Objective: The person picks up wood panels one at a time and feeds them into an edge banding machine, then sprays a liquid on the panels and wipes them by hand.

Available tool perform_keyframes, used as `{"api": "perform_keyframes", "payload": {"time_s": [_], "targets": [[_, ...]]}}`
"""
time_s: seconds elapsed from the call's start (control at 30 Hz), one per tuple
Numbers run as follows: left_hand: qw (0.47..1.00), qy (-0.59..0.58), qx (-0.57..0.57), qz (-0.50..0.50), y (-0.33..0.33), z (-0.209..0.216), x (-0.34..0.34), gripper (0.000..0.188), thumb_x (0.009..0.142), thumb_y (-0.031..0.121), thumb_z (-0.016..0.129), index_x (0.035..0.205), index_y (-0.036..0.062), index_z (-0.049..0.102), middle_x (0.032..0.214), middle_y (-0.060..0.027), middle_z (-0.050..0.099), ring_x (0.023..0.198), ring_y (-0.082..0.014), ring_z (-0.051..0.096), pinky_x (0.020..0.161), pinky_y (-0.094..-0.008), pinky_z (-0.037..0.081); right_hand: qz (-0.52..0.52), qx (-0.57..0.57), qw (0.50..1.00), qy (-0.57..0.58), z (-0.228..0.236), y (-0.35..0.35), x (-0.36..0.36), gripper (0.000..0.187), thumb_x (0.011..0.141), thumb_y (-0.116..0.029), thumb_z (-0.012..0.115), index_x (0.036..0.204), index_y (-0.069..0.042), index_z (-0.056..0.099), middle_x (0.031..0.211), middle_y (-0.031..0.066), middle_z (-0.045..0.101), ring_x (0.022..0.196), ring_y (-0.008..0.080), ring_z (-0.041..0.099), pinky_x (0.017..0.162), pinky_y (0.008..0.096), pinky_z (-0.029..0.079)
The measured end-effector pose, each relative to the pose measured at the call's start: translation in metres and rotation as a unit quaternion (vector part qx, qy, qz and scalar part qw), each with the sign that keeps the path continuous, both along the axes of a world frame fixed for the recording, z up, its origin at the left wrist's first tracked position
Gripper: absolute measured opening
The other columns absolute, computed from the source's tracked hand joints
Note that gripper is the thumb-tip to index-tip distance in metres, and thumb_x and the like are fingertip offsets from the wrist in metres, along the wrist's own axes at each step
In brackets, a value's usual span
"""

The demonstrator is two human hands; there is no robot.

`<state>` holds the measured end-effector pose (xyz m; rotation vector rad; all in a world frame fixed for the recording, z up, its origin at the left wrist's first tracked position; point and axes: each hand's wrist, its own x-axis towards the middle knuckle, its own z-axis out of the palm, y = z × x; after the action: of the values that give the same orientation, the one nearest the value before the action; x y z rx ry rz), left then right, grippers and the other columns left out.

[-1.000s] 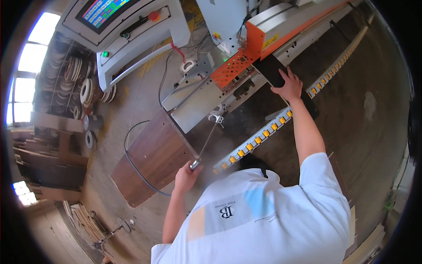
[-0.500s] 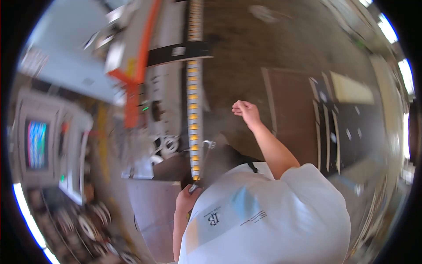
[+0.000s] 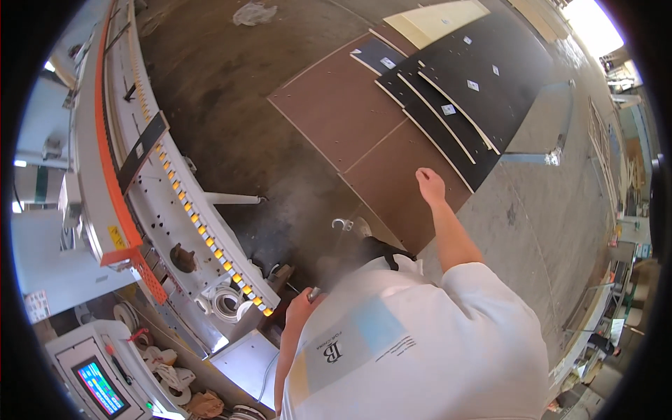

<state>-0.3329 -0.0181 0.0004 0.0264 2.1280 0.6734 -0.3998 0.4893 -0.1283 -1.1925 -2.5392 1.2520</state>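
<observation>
My left hand (image 3: 299, 308) is closed round a small silvery metal object (image 3: 314, 294) close to my shirt; its kind is too small to tell. My right hand (image 3: 430, 185) hangs out to the right, above brown sheets (image 3: 350, 105). Its fingers are curled together and nothing shows in them. Left of me stands a long machine with an orange rail (image 3: 112, 168) and a row of yellow rollers (image 3: 203, 229). A narrow black panel (image 3: 143, 152) lies across its bed, well away from both hands.
Black panels (image 3: 483, 91) and a pale yellow sheet (image 3: 434, 22) are stacked beyond my right hand. A control box with a lit screen (image 3: 101, 386) stands at lower left. White coils (image 3: 225, 302) sit under the machine's near end. Clear plastic (image 3: 253, 14) lies on the far floor.
My view has swung to the right, so the machine now sits farther left and the stacked panels show more fully. My left hand still holds the metal object; my right hand remains raised at my side.
</observation>
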Motion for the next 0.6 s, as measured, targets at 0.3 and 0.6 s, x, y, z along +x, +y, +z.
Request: {"api": "perform_keyframes", "payload": {"time_s": [0.3,0.6], "targets": [[0.995,-0.067,-0.057,-0.043,0.083,0.031,-0.018,0.046,0.092,0.050,0.068,0.115,0.0099,0.068,0.104,-0.0185,0.074,0.100,-0.0406,0.069,0.084,-0.0445,0.054,-0.025,0.241,0.961,-0.133,-0.022,0.224,-0.009,0.082,0.090,-0.052,0.068,0.148,0.002,0.049,0.154,0.0227,0.048,0.144,0.0350,0.045,0.119,0.0422,0.036],[0.990,-0.122,-0.065,0.024,0.110,0.019,-0.013,0.052,0.091,0.049,0.070,0.123,0.0087,0.067,0.109,-0.0198,0.073,0.102,-0.0384,0.070,0.087,-0.0425,0.054,0.086,0.320,0.927,-0.176,-0.020,0.163,0.000,0.094,0.079,-0.064,0.074,0.145,-0.002,0.048,0.159,0.0182,0.041,0.147,0.0375,0.037,0.119,0.0638,0.028]]}}
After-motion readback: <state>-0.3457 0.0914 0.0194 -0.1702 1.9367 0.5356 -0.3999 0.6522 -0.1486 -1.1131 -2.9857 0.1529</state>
